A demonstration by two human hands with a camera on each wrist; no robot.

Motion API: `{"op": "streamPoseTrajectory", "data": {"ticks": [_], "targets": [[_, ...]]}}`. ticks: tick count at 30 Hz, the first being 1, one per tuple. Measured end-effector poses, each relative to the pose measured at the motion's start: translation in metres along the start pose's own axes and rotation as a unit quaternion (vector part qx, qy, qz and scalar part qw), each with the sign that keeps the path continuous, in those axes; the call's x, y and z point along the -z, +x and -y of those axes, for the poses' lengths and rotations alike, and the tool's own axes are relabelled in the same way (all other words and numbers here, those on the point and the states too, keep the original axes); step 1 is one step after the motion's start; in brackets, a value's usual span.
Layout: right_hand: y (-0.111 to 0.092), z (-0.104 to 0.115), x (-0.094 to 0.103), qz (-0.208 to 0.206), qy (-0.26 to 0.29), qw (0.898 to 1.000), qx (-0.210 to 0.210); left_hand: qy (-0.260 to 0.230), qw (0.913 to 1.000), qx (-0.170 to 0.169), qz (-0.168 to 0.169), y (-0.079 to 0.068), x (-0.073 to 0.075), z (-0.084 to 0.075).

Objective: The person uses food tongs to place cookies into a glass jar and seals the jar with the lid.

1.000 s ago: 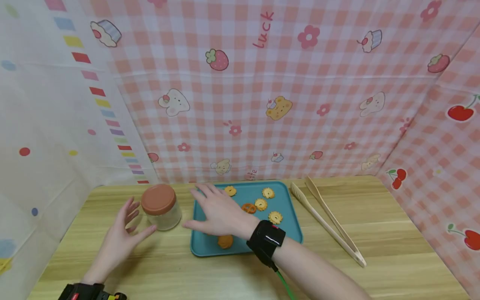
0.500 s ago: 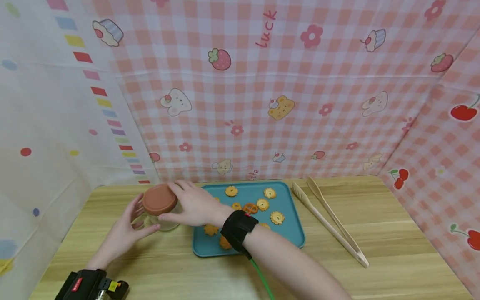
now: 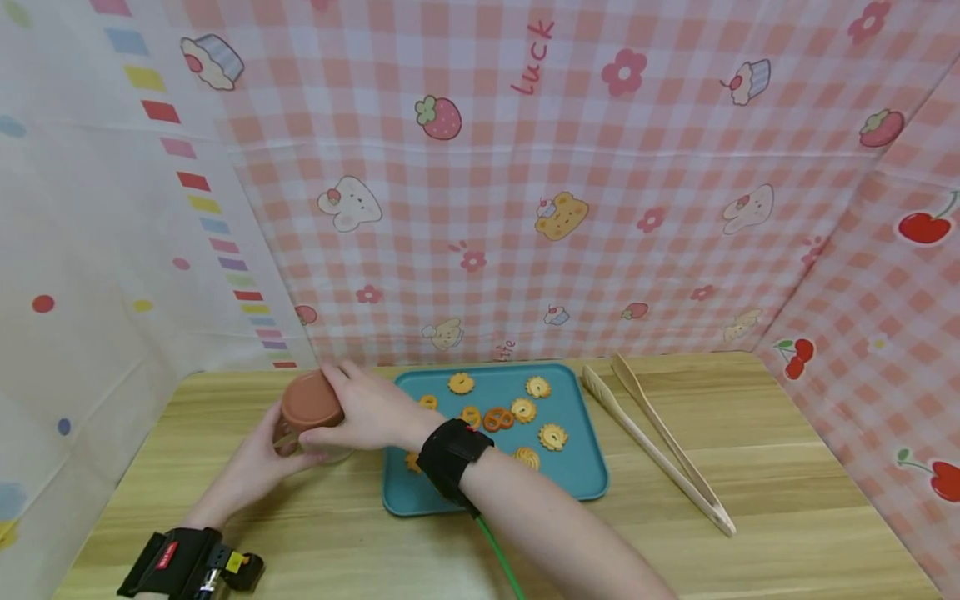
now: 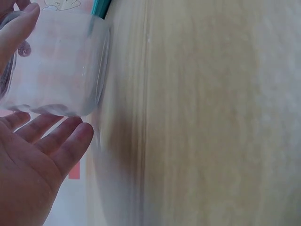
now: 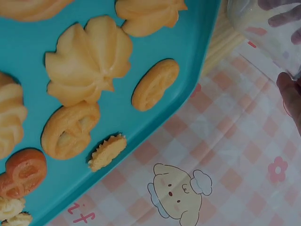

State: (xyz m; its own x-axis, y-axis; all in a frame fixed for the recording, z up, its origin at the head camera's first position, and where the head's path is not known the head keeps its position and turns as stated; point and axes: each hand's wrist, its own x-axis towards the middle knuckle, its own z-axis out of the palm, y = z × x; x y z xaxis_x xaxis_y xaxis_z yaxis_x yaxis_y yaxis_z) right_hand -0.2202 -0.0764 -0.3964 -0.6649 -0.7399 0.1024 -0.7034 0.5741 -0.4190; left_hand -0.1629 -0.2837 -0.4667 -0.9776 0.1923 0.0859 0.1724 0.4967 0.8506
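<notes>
A clear jar (image 4: 61,66) with a reddish-brown lid (image 3: 306,400) stands at the left of the table. My left hand (image 3: 251,471) holds the jar's body from the left; in the left wrist view the thumb is on one side and the fingers on the other. From the right, my right hand (image 3: 375,412) grips the lid's edge, with fingers at the far side and thumb at the near side. Much of the jar is hidden by both hands in the head view.
Right of the jar, a teal tray (image 3: 581,425) bears several cookies (image 3: 553,437) and pretzel-shaped biscuits (image 3: 498,419). Wooden tongs (image 3: 660,458) lie farther right on the wooden table (image 3: 795,483). A checked cloth (image 3: 480,167) hangs behind.
My right hand has moved left from above the tray onto the lid and taken hold of it. My left hand has closed in on the jar's body.
</notes>
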Motion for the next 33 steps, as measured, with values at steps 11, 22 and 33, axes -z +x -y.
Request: {"op": "streamPoseTrajectory", "data": {"ticks": [11, 22, 33], "targets": [[0.002, -0.001, -0.006, -0.013, 0.007, 1.000, -0.009, -0.003, 1.0000, 0.005, 0.003, 0.003, -0.004, -0.004], [-0.004, -0.001, -0.005, -0.033, 0.026, 0.999, 0.011, 0.030, 0.9993, -0.005, -0.020, -0.004, -0.005, -0.008], [-0.048, 0.011, 0.018, -0.056, 0.038, 0.997, 0.033, 0.075, 0.9944, -0.009, -0.074, -0.030, -0.026, -0.046]]}}
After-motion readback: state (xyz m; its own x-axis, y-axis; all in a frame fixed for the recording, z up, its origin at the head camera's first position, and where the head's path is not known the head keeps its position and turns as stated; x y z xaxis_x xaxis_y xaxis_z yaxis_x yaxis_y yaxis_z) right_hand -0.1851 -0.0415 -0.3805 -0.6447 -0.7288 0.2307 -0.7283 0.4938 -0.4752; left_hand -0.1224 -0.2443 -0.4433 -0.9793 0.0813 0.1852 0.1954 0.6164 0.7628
